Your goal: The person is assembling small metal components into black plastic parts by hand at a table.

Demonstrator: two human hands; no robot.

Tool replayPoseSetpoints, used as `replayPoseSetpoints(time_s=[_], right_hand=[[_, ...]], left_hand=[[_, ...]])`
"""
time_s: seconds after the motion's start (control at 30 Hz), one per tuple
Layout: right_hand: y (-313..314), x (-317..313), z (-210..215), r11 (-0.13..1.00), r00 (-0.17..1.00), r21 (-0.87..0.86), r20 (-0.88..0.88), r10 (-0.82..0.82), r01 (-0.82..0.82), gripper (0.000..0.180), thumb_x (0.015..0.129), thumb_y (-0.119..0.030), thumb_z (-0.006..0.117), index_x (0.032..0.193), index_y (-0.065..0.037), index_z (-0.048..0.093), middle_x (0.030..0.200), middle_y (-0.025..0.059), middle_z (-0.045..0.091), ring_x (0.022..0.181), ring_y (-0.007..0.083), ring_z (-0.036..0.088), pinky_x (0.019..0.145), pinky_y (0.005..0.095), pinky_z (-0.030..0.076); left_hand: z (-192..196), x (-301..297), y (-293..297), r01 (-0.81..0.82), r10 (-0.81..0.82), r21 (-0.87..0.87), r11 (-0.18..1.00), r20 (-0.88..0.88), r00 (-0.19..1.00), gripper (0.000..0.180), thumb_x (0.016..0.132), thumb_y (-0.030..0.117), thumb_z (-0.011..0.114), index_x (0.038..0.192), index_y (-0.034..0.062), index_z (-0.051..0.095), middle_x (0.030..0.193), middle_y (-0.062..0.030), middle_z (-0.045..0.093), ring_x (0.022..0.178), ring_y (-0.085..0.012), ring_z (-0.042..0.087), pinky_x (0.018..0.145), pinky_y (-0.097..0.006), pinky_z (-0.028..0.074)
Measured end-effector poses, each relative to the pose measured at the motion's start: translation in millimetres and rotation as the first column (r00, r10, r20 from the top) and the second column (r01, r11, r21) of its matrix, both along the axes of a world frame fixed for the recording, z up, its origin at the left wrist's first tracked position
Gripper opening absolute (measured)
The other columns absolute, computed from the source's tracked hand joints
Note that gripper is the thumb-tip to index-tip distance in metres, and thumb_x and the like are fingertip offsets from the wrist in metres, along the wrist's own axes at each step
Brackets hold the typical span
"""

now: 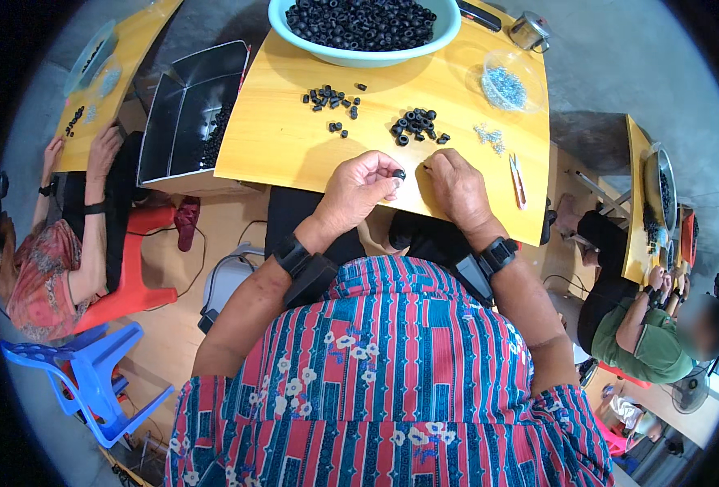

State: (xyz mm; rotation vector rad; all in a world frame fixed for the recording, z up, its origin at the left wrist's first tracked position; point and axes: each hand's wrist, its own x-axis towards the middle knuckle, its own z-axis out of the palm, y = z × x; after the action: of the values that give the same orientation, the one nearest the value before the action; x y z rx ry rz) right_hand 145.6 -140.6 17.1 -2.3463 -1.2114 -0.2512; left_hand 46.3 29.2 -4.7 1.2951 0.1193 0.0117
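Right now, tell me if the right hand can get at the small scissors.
Probably yes: the right hand rests on the table, and the small scissors lie just to its right with only bare tabletop between them.

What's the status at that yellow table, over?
Left hand pinching a small black rubber ring. Right hand empty, fingertips resting on the yellow wooden table. Loose black rings just ahead, nothing blocking.

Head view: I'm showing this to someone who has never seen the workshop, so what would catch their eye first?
Likely the pale green basin heaped with small black rings at the far edge of the yellow table. Next, at the near edge, the left hand pinches one black ring beside the right hand, with loose piles of black rings just beyond. A clear dish of small metal parts sits far right.
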Motion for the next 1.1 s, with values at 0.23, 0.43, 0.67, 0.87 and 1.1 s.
replayPoseSetpoints(time_s=[0.23, 0.43, 0.67, 0.87, 1.1], right_hand=[[-5.4, -5.2, -13.6, 0.926, 0.803, 0.342, -0.590, 0.082, 0.157, 0.009, 0.087, -0.006, 0.056, 0.089, 0.000, 0.064, 0.081, 0.0039, 0.063, 0.071, 0.0128, 0.058, 0.068, 0.0257, 0.048], [4.6, -13.7, 8.5, 0.888, 0.452, 0.378, -0.861, 0.234, 0.261, 0.011, 0.087, -0.003, 0.058, 0.094, 0.002, 0.064, 0.077, 0.0010, 0.060, 0.068, 0.0068, 0.054, 0.064, 0.0223, 0.046], [8.4, -13.1, 8.0, 0.894, 0.438, 0.359, -0.872, 0.219, 0.268, 0.009, 0.087, -0.003, 0.059, 0.093, 0.002, 0.064, 0.074, 0.0012, 0.061, 0.065, 0.0071, 0.054, 0.062, 0.0218, 0.047], [9.7, -12.5, 8.2, 0.902, 0.464, 0.356, -0.860, 0.214, 0.243, 0.009, 0.087, -0.004, 0.059, 0.091, 0.002, 0.064, 0.074, 0.0013, 0.061, 0.066, 0.0071, 0.055, 0.063, 0.0217, 0.047], [10.0, -11.3, 7.9, 0.932, 0.646, 0.321, -0.750, 0.142, 0.169, 0.007, 0.082, -0.003, 0.062, 0.088, -0.001, 0.065, 0.077, 0.0066, 0.064, 0.072, 0.0131, 0.061, 0.069, 0.0261, 0.049]], left_hand=[[-1.7, 0.0, -0.7, -0.004, 0.004, 0.033, 0.999, -0.001, 1.000, 0.015, 0.088, 0.004, 0.059, 0.102, -0.0015, 0.058, 0.092, -0.0031, 0.061, 0.082, -0.0070, 0.058, 0.074, -0.023, 0.051], [0.1, -1.2, -0.4, -0.001, 0.003, 0.058, 0.998, -0.020, 1.000, 0.015, 0.088, 0.003, 0.058, 0.103, -0.0012, 0.058, 0.094, -0.0032, 0.062, 0.084, -0.0071, 0.059, 0.074, -0.023, 0.052], [5.1, -1.4, -2.4, -0.003, 0.005, 0.043, 0.999, -0.036, 0.999, 0.015, 0.088, 0.002, 0.058, 0.103, -0.0010, 0.058, 0.094, -0.0032, 0.062, 0.083, -0.0071, 0.060, 0.073, -0.023, 0.052], [2.4, -1.3, -1.8, -0.009, 0.011, 0.069, 0.998, -0.023, 1.000, 0.014, 0.088, 0.002, 0.058, 0.102, -0.0011, 0.058, 0.093, -0.0032, 0.062, 0.082, -0.0071, 0.060, 0.071, -0.023, 0.052], [0.8, -1.2, -3.8, -0.030, 0.032, 0.049, 0.998, -0.042, 0.999, 0.013, 0.087, 0.002, 0.060, 0.099, -0.0010, 0.058, 0.091, -0.0024, 0.062, 0.080, -0.0068, 0.060, 0.070, -0.022, 0.053]])
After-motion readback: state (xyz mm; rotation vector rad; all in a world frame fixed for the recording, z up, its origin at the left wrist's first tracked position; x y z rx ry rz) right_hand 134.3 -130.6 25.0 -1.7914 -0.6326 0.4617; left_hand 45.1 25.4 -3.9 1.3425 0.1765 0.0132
